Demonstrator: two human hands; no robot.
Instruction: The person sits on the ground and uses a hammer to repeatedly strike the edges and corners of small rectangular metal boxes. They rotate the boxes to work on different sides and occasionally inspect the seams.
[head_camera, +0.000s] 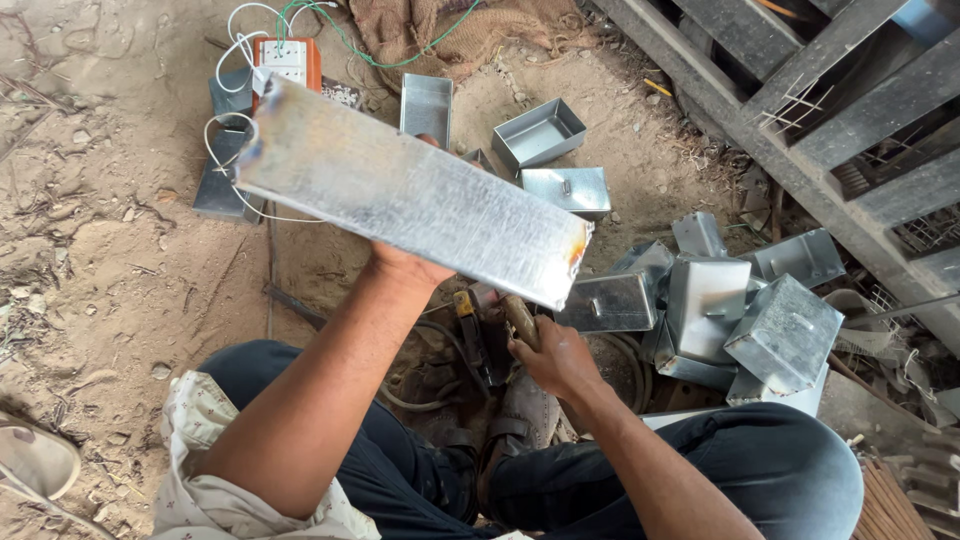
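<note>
Gripping a long metal sheet (410, 195) from beneath, the left hand (405, 262) holds it above the dirt, its long axis running from far left down to near right. The right hand (553, 352) is closed around a wooden tool handle (521, 319), beside a pile of metal boxes (735, 315) on the right.

Open-air metal workshop: dirt floor (120, 230), heaped sheet-metal boxes (740, 310)

Left of my left hand (405, 265) bare dirt lies open; metal boxes (740, 310) crowd beside my right hand (555, 355).
</note>
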